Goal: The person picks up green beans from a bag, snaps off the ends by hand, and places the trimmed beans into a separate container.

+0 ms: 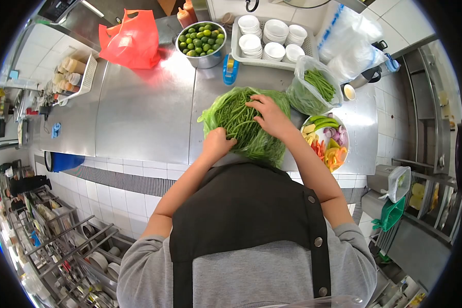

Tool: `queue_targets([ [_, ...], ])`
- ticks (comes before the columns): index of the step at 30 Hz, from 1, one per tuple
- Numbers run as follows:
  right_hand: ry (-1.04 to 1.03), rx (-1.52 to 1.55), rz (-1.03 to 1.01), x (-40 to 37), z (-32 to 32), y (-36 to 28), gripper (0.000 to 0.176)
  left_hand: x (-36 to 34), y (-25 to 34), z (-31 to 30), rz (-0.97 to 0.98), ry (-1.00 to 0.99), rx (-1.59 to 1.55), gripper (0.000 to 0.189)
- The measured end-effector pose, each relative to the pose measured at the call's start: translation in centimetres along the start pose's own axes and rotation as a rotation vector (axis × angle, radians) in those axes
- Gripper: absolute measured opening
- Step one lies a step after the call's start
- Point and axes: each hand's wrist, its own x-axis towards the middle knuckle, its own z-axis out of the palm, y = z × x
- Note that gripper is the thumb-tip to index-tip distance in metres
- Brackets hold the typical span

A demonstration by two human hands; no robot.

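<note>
A green plastic bag [278, 146] lies wide open at the counter's front edge, full of long thin green beans [236, 117]. My left hand [219, 143] is closed at the bag's near left side, fingers curled in against the beans; what they pinch is hidden. On the right of the pile, my right hand [270, 116] rests with its fingers apart and bent, the fingertips touching the beans. Just beyond it stands a clear bag [299, 93] of cut green beans [319, 84]. A plate of cut vegetables [327, 139] sits to the right of my right forearm.
On the steel counter [143, 113] stand a bowl of limes [201, 43], a blue tape dispenser [230, 70], a tray of white cups [272, 60] and a red bag [130, 43]. Clear plastic bags [349, 46] lie at back right; a white basket [82, 82] is far left.
</note>
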Motion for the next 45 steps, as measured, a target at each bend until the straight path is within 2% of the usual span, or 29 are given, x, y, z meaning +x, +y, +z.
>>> queue_targets([
  [8,-0.03,0.262,0.031,-0.7,-2.4,-3.6,0.049,1.0,3.9,-5.7,0.165,0.037,-0.172,0.031],
  [11,-0.055,0.295,0.096,-0.8,-1.7,-3.8,0.051,1.5,5.1,-6.1,0.132,0.029,-0.207,0.033],
  [14,-0.038,0.214,0.09,-1.3,0.2,-0.8,0.047,2.1,3.7,-5.8,0.184,-0.073,-0.097,0.039],
  [17,-0.002,0.242,0.101,-1.7,0.3,-0.3,0.036,2.3,0.7,-5.7,0.143,-0.231,-0.138,0.046],
  [20,0.042,0.297,0.187,-1.5,-0.6,-1.5,0.025,1.7,-0.8,-6.8,0.096,-0.217,-0.129,0.049],
  [21,0.052,0.332,0.238,-1.3,-1.0,-2.0,0.022,1.5,-1.0,-7.5,0.077,-0.224,-0.159,0.043],
  [23,0.068,0.401,0.336,-0.8,-1.3,-3.2,0.018,1.5,0.0,-9.1,-0.083,-0.248,-0.328,0.038],
  [24,0.062,0.36,0.305,-0.4,-1.4,-3.7,0.017,1.6,0.1,-9.6,-0.166,-0.258,-0.412,0.036],
  [25,0.056,0.318,0.273,0.0,-1.4,-4.2,0.017,2.0,-0.8,-8.8,-0.087,-0.254,-0.604,0.034],
  [26,0.05,0.276,0.239,0.3,-1.3,-4.5,0.017,2.2,-1.1,-8.6,-0.1,-0.282,-0.776,0.032],
  [29,0.108,0.106,-0.094,1.2,1.1,-3.0,0.016,2.3,-0.6,-8.2,-0.138,-0.317,-1.235,0.027],
  [31,0.016,-0.047,-0.035,1.4,1.3,-3.5,0.016,2.0,0.3,-7.7,-0.173,-0.277,-1.457,0.024],
  [35,-0.059,-0.17,0.026,1.9,2.1,-3.2,0.018,1.7,0.6,-7.4,-0.164,-0.214,-1.449,0.022],
  [38,0.003,-0.003,-0.009,1.8,2.6,-1.5,0.02,1.4,1.2,-8.1,-0.156,-0.132,-1.445,0.016],
  [40,0.029,0.362,0.177,1.8,0.9,-2.8,0.017,1.0,1.6,-8.5,-0.136,-0.023,-1.427,0.014],
  [41,0.042,0.543,0.273,1.9,0.2,-3.3,0.016,0.6,2.0,-8.7,-0.073,-0.009,-1.321,0.015],
  [43,0.104,0.923,0.372,2.0,-0.1,-3.3,0.013,0.0,3.6,-8.8,0.051,0.011,-1.106,0.018],
  [44,0.137,1.114,0.421,2.0,-0.3,-3.3,0.012,0.1,4.1,-8.4,0.06,0.006,-1.131,0.019],
  [45,0.129,1.177,0.396,2.1,-0.8,-3.7,0.01,0.4,4.8,-7.9,0.07,-0.001,-1.155,0.019],
])
